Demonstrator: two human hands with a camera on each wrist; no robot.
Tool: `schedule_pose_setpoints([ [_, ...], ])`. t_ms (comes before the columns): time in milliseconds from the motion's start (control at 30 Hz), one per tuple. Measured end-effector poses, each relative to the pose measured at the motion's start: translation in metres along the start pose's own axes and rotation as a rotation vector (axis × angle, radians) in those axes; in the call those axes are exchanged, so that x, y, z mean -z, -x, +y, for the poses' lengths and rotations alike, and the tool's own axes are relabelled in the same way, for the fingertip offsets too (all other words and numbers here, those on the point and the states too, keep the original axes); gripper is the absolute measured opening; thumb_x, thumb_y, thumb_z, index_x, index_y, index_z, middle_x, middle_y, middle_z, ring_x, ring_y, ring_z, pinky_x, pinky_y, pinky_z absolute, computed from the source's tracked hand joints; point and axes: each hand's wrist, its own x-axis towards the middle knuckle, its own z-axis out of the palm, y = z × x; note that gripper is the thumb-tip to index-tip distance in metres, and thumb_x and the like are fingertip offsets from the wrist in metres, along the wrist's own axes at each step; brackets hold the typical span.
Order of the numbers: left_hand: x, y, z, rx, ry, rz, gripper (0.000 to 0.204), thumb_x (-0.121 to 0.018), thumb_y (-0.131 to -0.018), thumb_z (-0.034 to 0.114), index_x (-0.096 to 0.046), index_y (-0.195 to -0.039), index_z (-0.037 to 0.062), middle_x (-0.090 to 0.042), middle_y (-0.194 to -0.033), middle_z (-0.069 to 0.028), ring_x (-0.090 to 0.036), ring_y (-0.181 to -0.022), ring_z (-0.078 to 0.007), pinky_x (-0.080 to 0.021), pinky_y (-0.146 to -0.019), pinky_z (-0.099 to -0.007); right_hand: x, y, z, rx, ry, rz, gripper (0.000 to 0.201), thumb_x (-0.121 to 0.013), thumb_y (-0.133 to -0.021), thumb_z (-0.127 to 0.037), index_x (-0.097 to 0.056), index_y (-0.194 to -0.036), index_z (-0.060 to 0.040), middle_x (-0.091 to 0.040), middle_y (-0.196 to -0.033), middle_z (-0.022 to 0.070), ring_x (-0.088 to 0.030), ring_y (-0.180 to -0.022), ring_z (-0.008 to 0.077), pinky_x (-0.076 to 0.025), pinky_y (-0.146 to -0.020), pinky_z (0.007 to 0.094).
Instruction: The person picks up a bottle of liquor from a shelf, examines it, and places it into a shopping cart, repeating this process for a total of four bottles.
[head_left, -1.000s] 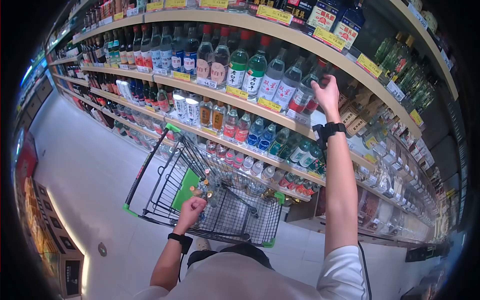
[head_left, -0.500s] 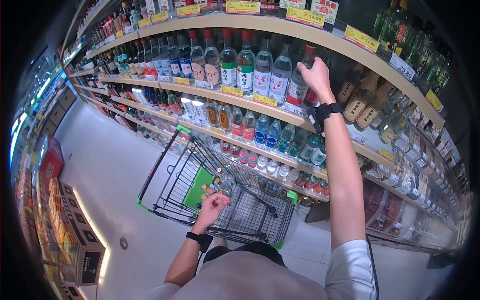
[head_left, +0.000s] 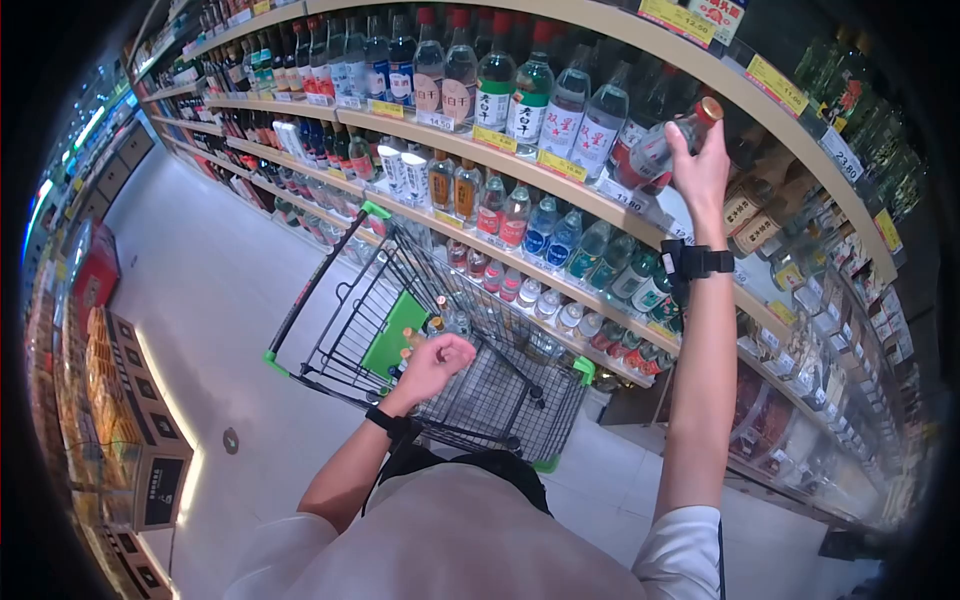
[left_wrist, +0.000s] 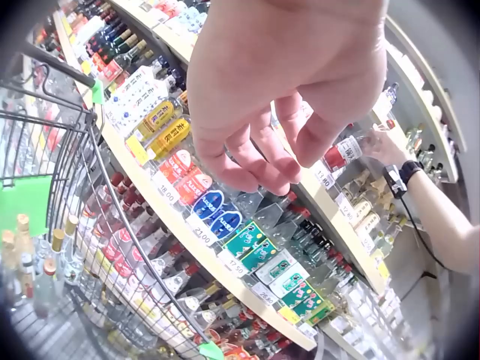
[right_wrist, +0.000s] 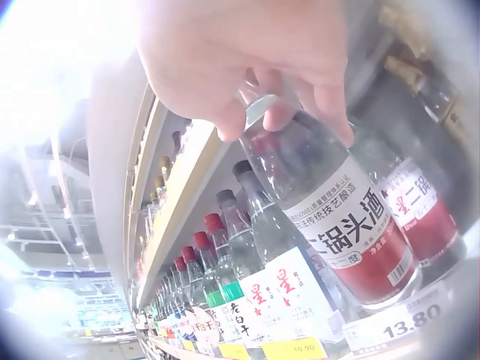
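My right hand [head_left: 698, 168] grips a clear glass liquor bottle [head_left: 652, 152] by its neck and shoulder. The bottle leans, its red cap up by the hand. A white and red label [right_wrist: 356, 229] wraps its lower part, and its base is close over the shelf edge in the right wrist view. A similar bottle [right_wrist: 420, 206] stands right behind it. My left hand [head_left: 436, 366] hangs over the shopping cart [head_left: 300, 300] with loosely curled fingers, holding nothing. Several bottles [left_wrist: 45, 262] with gold caps stand in the cart beneath it.
Clear bottles with green labels [head_left: 528, 110] and other bottles line the curved shelf to the left. A shelf board [head_left: 745, 65] runs above the right hand. Paper-wrapped bottles [head_left: 752, 222] stand right of it. Price tags [head_left: 562, 165] line the shelf edges.
The bottle in my right hand has gone from upright among the others to tilted, its cap swung right and toward me. My left hand stays over the cart.
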Motion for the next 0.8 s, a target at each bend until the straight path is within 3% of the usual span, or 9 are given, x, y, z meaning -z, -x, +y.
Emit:
schedule_pose_setpoints([
  [100,0.02,-0.01,-0.006,-0.027,0.117,-0.061,0.013,-0.061,-0.092,-0.003,-0.064,-0.104,-0.0009,-0.069,-0.097,-0.0044,-0.066,-0.09,-0.0099,-0.052,-0.083,-0.0243,0.012,0.01,-0.033,0.098,-0.063,0.043,0.045,-0.072,-0.088,-0.023,-0.053,-0.125,-0.0037,-0.071,-0.102,0.0166,-0.07,-0.093,0.0299,-0.053,-0.084,0.0378],
  [167,0.034,-0.018,-0.003,-0.071,0.16,-0.089,0.013,-0.061,-0.092,-0.003,-0.064,-0.105,-0.0009,-0.069,-0.099,-0.0054,-0.067,-0.09,-0.0117,-0.053,-0.084,-0.0255,0.02,0.018,-0.067,0.034,-0.044,0.011,0.04,-0.069,-0.093,-0.016,-0.052,-0.126,-0.0035,-0.069,-0.113,0.0068,-0.066,-0.101,0.0157,-0.051,-0.091,0.032],
  [300,0.055,-0.034,0.02,-0.036,0.27,-0.04,0.014,-0.062,-0.093,0.001,-0.062,-0.107,0.0012,-0.069,-0.103,-0.007,-0.067,-0.092,-0.0144,-0.053,-0.084,-0.0283,0.008,0.029,-0.096,0.031,-0.208,-0.024,0.035,-0.071,-0.091,-0.023,-0.056,-0.116,-0.0043,-0.071,-0.101,0.0087,-0.069,-0.091,0.0185,-0.054,-0.078,0.0327],
  [433,0.073,-0.049,0.047,-0.061,0.402,-0.147,0.018,-0.061,-0.098,0.013,-0.058,-0.113,0.0044,-0.068,-0.103,-0.0042,-0.066,-0.094,-0.0151,-0.053,-0.084,-0.0303,-0.028,0.056,-0.133,-0.155,-0.39,-0.145,0.03,-0.068,-0.095,-0.021,-0.055,-0.112,-0.0006,-0.065,-0.098,0.0055,-0.063,-0.089,0.0123,-0.05,-0.081,0.0281],
  [467,0.079,-0.053,0.049,-0.085,0.338,-0.202,0.035,-0.057,-0.101,0.023,-0.049,-0.13,0.0061,-0.064,-0.114,-0.0063,-0.065,-0.099,-0.0177,-0.053,-0.088,-0.0324,-0.037,0.062,-0.136,-0.177,-0.371,-0.209,0.032,-0.067,-0.096,-0.023,-0.054,-0.114,-0.0003,-0.064,-0.099,0.0048,-0.061,-0.09,0.0111,-0.05,-0.08,0.0275],
  [600,0.091,-0.066,0.073,0.014,0.692,-0.303,0.053,-0.045,-0.105,0.03,-0.027,-0.148,0.0059,-0.051,-0.136,-0.0184,-0.062,-0.111,-0.0284,-0.052,-0.095,-0.0423,-0.075,0.088,-0.164,-0.316,-0.368,-0.338,0.027,-0.064,-0.098,-0.023,-0.053,-0.11,-0.0011,-0.063,-0.095,0.0041,-0.063,-0.087,0.0102,-0.05,-0.074,0.0248],
  [633,0.094,-0.064,0.079,0.034,0.762,-0.351,0.054,-0.046,-0.104,0.03,-0.027,-0.148,0.0057,-0.051,-0.136,-0.0183,-0.062,-0.111,-0.0289,-0.052,-0.095,-0.0436,-0.086,0.093,-0.177,-0.352,-0.531,-0.344,0.025,-0.062,-0.099,-0.021,-0.053,-0.11,-0.0003,-0.062,-0.094,0.0042,-0.064,-0.086,0.011,-0.053,-0.075,0.0264],
  [700,0.1,-0.062,0.091,0.067,0.902,-0.458,0.055,-0.047,-0.103,0.032,-0.029,-0.147,0.0053,-0.052,-0.134,-0.018,-0.062,-0.111,-0.03,-0.052,-0.094,-0.0464,-0.104,0.101,-0.183,-0.389,-0.586,-0.363,0.023,-0.06,-0.1,-0.019,-0.053,-0.11,0.0005,-0.061,-0.093,0.0042,-0.065,-0.085,0.0118,-0.056,-0.077,0.0286],
  [800,0.109,-0.056,0.089,0.001,0.759,-0.451,0.057,-0.058,-0.098,0.036,-0.035,-0.14,0.0049,-0.052,-0.135,-0.0168,-0.062,-0.11,-0.032,-0.052,-0.093,-0.0489,-0.121,0.106,-0.196,-0.432,-0.567,-0.392,0.031,-0.053,-0.103,-0.031,-0.054,-0.119,-0.0051,-0.065,-0.103,0.0044,-0.067,-0.095,0.0152,-0.053,-0.077,0.0271],
])
